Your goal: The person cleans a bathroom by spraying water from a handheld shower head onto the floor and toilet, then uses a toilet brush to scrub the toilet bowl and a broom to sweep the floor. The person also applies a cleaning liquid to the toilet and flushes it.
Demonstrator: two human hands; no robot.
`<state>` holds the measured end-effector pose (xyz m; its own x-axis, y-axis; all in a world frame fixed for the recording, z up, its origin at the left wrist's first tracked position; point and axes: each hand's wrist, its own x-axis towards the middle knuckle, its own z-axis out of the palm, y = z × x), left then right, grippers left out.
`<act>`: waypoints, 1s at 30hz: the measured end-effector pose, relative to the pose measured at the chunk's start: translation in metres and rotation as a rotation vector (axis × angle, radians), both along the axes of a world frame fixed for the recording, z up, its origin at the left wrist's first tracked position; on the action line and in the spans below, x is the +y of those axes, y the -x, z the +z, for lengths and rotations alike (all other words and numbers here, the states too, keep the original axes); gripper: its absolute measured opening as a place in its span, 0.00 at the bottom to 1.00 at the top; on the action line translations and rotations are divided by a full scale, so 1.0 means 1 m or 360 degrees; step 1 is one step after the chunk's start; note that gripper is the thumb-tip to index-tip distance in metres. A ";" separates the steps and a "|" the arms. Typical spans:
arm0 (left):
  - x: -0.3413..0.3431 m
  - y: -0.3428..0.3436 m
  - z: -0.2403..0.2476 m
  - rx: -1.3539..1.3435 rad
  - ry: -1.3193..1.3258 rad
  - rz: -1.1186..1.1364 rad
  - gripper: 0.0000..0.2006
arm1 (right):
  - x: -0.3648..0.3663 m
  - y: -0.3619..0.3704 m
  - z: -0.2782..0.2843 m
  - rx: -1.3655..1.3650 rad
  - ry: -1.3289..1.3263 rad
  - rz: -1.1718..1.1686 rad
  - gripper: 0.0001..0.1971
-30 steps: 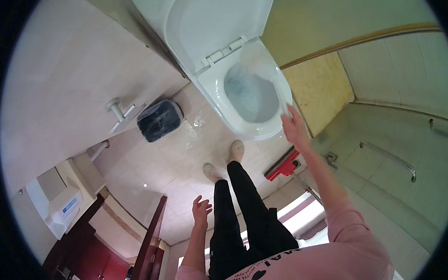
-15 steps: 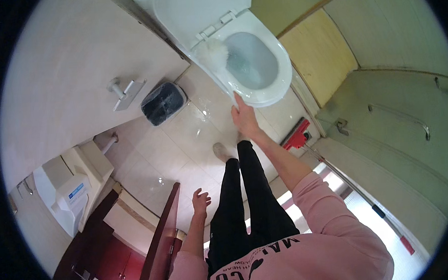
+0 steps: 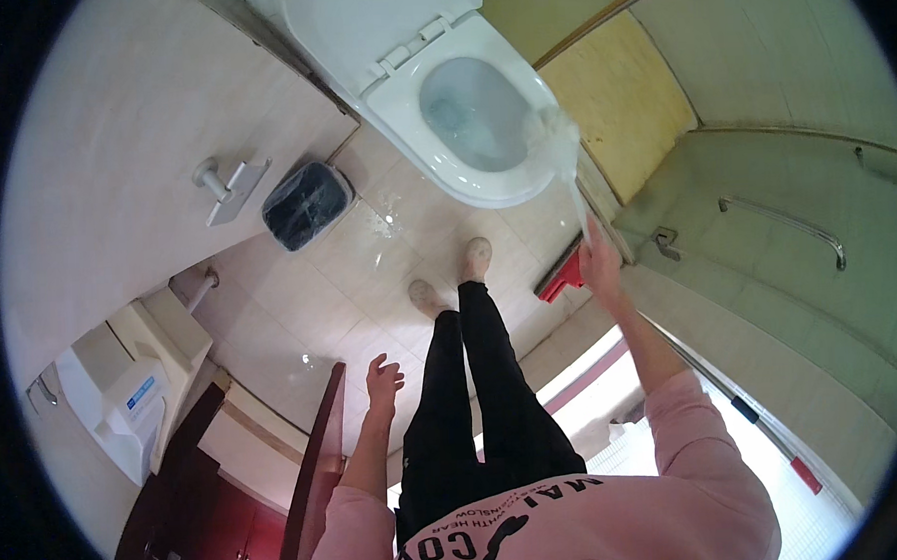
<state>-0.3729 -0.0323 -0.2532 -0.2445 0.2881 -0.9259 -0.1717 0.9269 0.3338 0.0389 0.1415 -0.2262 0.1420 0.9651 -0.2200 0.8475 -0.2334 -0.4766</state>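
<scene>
A white toilet brush (image 3: 560, 135) has its bristle head on the right side of the toilet seat (image 3: 537, 181), at the rim. Its pale handle runs down into my right hand (image 3: 600, 263), whose fingers are wrapped round it. The toilet (image 3: 476, 109) has its lid raised, and bluish water shows in the bowl. My left hand (image 3: 384, 381) hangs beside my left leg with the fingers loosely apart and nothing in them.
A dark bin (image 3: 308, 206) with a liner stands left of the toilet. A red squeegee mop (image 3: 563, 277) leans behind my right hand. Nearby are a paper holder (image 3: 232, 192), a washbasin (image 3: 113, 400), a dark red door (image 3: 315, 466) and a glass panel (image 3: 766, 216) with a metal handle.
My right hand has carried the toilet brush from the left side of the seat across to the right side. My left hand remains beside my leg. The view has shifted slightly.
</scene>
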 end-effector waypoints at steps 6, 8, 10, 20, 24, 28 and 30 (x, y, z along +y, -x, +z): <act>-0.012 -0.010 -0.005 0.0007 0.0116 0.0063 0.24 | 0.127 0.045 -0.009 -0.0167 0.0361 0.0428 0.24; -0.016 -0.012 0.000 0.0015 0.0176 0.0144 0.24 | 0.156 0.067 -0.046 -0.0126 0.0398 0.0507 0.20; -0.012 -0.014 0.001 0.0013 0.0166 0.0209 0.24 | 0.184 0.081 -0.100 0.0001 0.0456 0.0454 0.17; -0.017 -0.034 -0.004 0.0079 0.0294 0.0403 0.23 | 0.225 0.078 -0.169 0.0243 0.0439 0.0458 0.24; -0.010 -0.045 0.011 0.0033 0.0223 0.0463 0.25 | 0.169 0.062 -0.059 0.0740 0.0521 0.0206 0.22; 0.033 -0.054 0.021 -0.0026 0.0059 0.0302 0.23 | 0.164 0.064 0.078 0.1272 0.0457 -0.0079 0.20; 0.052 -0.056 0.025 -0.0058 -0.0041 0.0305 0.23 | 0.176 0.078 0.100 0.1505 0.0332 -0.0172 0.20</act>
<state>-0.3172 0.0198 -0.2286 -0.2638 0.2634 -0.9279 -0.3564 0.8673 0.3475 -0.0396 0.3175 -0.1259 -0.0957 0.8860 -0.4537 0.1054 -0.4442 -0.8897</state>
